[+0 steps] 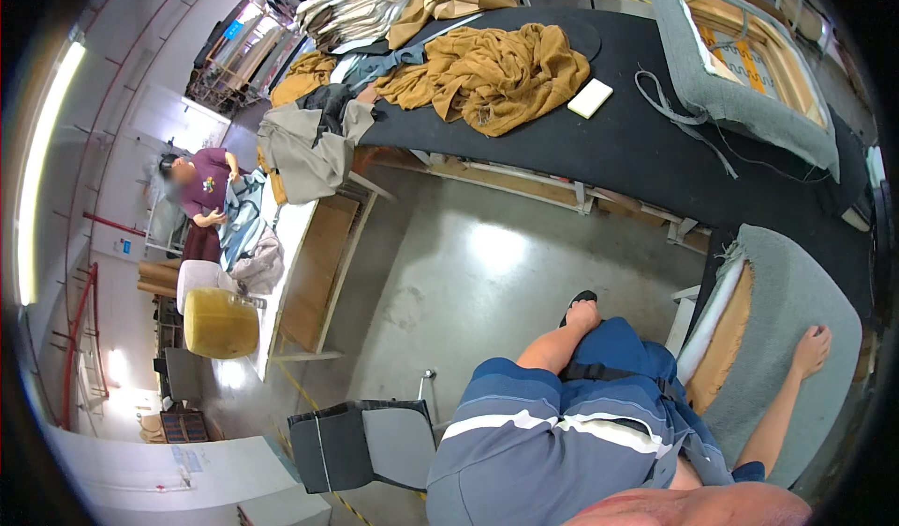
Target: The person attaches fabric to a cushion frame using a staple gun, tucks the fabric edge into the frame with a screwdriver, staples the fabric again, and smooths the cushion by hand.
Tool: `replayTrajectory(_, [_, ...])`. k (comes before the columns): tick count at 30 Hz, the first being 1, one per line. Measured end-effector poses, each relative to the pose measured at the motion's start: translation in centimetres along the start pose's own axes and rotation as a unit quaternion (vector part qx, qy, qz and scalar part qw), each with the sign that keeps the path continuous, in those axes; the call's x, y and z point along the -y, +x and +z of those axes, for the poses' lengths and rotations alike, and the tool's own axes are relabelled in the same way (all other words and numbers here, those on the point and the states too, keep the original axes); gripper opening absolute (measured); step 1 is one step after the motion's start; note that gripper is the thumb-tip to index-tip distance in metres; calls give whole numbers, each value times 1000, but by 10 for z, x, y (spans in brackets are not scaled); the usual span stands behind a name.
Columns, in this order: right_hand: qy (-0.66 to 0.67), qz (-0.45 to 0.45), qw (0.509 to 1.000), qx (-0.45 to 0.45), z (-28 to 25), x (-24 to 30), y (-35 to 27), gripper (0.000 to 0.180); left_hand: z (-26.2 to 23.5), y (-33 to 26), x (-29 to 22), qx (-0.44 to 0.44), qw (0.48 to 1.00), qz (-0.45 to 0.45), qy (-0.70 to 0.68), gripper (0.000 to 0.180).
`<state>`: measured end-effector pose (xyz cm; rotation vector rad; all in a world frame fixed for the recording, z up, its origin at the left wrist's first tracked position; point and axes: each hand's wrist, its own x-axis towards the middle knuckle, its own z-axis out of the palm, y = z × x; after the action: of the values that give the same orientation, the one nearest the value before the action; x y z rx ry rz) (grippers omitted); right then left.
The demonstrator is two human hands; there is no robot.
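Note:
My right hand [813, 350] rests on the grey-green fabric of a large upholstered cushion [796, 287] at the right. Its fingers lie slightly bent against the surface, with nothing visible in them. The cushion stands tilted against the dark table's edge, beside my body. Along its left side, white padding [704, 325] and a tan board [723, 348] are exposed. My left hand is outside the picture.
Mustard cloth [506, 72], a pale block [590, 98] and an upholstered frame [740, 49] lie on the black-covered table [618, 152]. A dark chair [365, 446] stands at my left. Farther left, another person [206, 194] handles blue-grey fabric [245, 217].

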<state>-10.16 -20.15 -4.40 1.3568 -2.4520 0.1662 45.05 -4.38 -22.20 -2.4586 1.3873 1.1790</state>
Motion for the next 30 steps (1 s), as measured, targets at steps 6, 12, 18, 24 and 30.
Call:
replayTrajectory(6, [-6,1,1000,-6,2,0,0,41,2,-5,6,-8,1000,-9,-8,32])
replayTrajectory(12, [3,-20,1000,-17,-5,1,8,36,10,14,13,-37,999,34,-5,31])
replayTrajectory(18, [199,19,979,-36,-64,49,-33,33,8,64,23,35,990,125,59,34])
replayTrajectory(24, [150,-23,987,-60,-63,31,-99,39,-32,100,2,78,971,204,100,34])
replayTrajectory(30, [87,125,988,-34,-113,16,-262,45,-61,134,-35,122,936,279,175,37])
